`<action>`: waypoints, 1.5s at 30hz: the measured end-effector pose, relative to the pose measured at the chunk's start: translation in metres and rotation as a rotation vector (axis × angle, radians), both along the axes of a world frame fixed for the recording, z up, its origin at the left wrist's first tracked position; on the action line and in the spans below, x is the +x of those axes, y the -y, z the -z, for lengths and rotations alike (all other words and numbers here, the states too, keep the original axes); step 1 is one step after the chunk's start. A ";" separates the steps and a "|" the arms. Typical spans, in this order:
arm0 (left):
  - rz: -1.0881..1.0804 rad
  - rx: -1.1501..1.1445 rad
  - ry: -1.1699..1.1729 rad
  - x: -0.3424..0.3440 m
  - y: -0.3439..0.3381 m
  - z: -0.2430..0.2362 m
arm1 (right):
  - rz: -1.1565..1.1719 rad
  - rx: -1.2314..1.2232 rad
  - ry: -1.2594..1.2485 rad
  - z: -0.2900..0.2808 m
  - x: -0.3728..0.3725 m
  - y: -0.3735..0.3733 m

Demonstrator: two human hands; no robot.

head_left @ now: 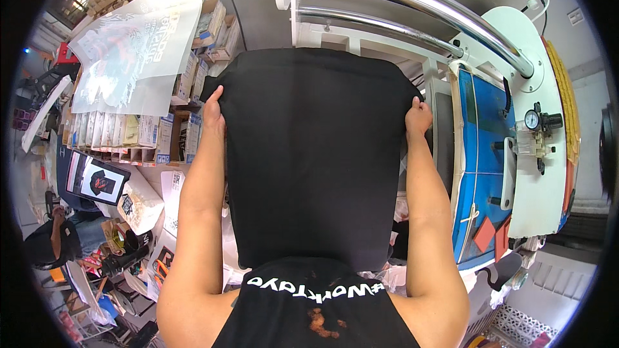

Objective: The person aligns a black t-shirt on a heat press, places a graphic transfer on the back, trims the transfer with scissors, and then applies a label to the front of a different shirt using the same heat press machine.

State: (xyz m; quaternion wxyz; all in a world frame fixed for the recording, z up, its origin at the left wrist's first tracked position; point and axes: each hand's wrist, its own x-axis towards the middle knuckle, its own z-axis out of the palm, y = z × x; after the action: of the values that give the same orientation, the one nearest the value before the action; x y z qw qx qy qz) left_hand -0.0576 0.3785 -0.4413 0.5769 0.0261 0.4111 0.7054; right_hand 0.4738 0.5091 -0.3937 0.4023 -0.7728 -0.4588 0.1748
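the left hand [213, 109] is closed on the left edge of a plain black fabric garment [316, 161], near its far corner; the garment lies spread in front of the person, apparently over a flat form. the right hand [419, 117] is closed on the opposite edge, well apart from the left. to do this well, i'd draw both edges outward evenly, then ease out the loose folds at the far corners (too hard a pull may skew the cloth).

as for containers, left to right: an open brown cardboard box [174, 138] holds dark items, too small to tell; another open cardboard box [215, 28], above it, has pale contents, also unclear. far right, beneath a round pressure gauge [532, 120], a clear bowl [530, 147] hangs; i cannot tell whether it holds liquid.
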 end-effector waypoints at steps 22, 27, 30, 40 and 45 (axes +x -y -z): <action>-0.235 -0.103 -0.255 0.009 -0.012 -0.003 | -0.025 -0.030 0.310 -0.009 0.015 0.002; -0.227 -0.108 -0.202 0.011 -0.012 -0.007 | 0.028 0.064 0.328 -0.013 0.015 -0.001; -0.230 -0.097 -0.202 0.015 -0.013 -0.011 | 0.065 0.053 0.300 -0.013 0.016 0.001; -0.087 -0.068 -0.158 0.042 0.007 -0.022 | -0.118 -0.127 -0.087 0.005 0.023 0.034; 0.462 -0.340 -0.164 0.073 0.166 -0.004 | -0.308 -0.429 -0.395 0.010 0.041 0.205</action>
State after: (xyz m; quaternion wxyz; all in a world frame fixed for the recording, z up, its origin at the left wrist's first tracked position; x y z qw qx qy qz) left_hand 0.0152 0.2128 -0.4376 0.6831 0.0791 0.5517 0.4719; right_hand 0.5151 0.3041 -0.4035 0.2802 -0.7127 -0.4360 0.4727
